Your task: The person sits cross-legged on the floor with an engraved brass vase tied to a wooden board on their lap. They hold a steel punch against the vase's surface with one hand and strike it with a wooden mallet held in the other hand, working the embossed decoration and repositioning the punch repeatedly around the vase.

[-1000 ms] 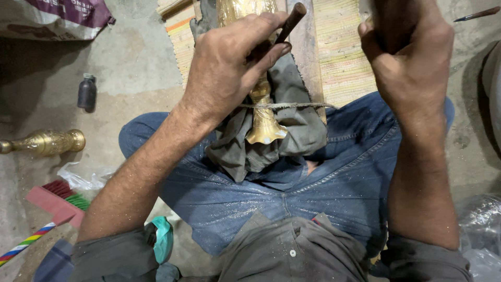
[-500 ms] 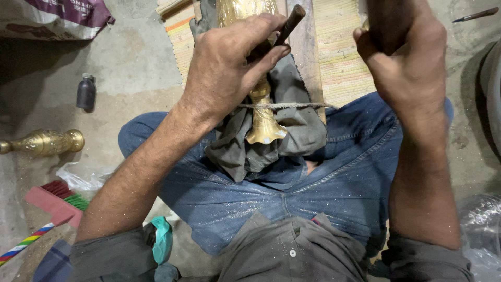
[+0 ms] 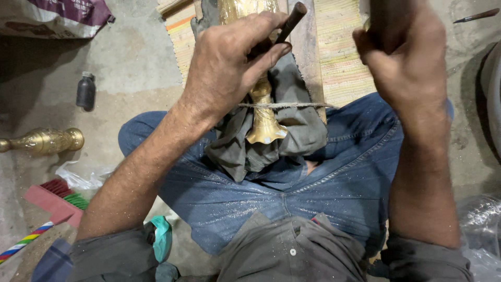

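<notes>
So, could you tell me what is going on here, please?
A seated person holds a brass vase wrapped in grey cloth across their lap, tied with a cord. The left hand grips a dark metal rod set against the brass. The right hand is raised, closed around a dark handle. Another brass piece lies on the floor.

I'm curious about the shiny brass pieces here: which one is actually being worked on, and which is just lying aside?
The brass piece wrapped in grey cloth on the lap, under the left hand holding a dark rod. The other brass piece lies alone on the floor.
</notes>
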Demonstrator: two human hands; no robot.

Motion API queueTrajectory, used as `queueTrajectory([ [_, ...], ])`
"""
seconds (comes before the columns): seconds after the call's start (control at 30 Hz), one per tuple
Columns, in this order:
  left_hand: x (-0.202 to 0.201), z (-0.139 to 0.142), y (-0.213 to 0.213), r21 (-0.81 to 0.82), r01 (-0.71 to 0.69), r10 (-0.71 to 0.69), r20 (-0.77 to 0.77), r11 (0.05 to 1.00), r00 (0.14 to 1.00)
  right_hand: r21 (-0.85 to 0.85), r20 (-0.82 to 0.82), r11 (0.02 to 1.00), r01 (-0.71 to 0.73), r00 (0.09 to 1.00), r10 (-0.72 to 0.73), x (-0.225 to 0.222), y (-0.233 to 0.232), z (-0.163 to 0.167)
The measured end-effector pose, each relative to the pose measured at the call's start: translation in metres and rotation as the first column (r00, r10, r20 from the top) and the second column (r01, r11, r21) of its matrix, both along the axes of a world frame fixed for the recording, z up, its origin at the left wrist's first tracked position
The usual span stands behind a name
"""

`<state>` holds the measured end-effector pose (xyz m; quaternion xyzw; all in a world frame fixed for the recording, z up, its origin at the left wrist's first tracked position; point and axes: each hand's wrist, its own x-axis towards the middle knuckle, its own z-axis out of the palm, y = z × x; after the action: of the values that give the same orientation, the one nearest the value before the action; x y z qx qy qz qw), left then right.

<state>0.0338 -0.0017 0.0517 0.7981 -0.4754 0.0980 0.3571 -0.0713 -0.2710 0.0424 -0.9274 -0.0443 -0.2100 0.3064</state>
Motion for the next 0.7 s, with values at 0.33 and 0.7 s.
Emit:
queueTrajectory([
  [0.33,-0.0005,0.0005,0.0030,-0.003,0.010,-0.010,0.046,1.000,0.999,-0.204,0.019,0.979,0.014,1.000,-0.011,0.0015,-0.0051,-0.0033],
  [0.7,0.0023,-0.0061,0.0026,0.009,0.002,-0.003,0.037,1.000,0.999,0.006,-0.051,1.000,0.013,0.999,-0.012,0.0010,-0.0002,0.0013],
])
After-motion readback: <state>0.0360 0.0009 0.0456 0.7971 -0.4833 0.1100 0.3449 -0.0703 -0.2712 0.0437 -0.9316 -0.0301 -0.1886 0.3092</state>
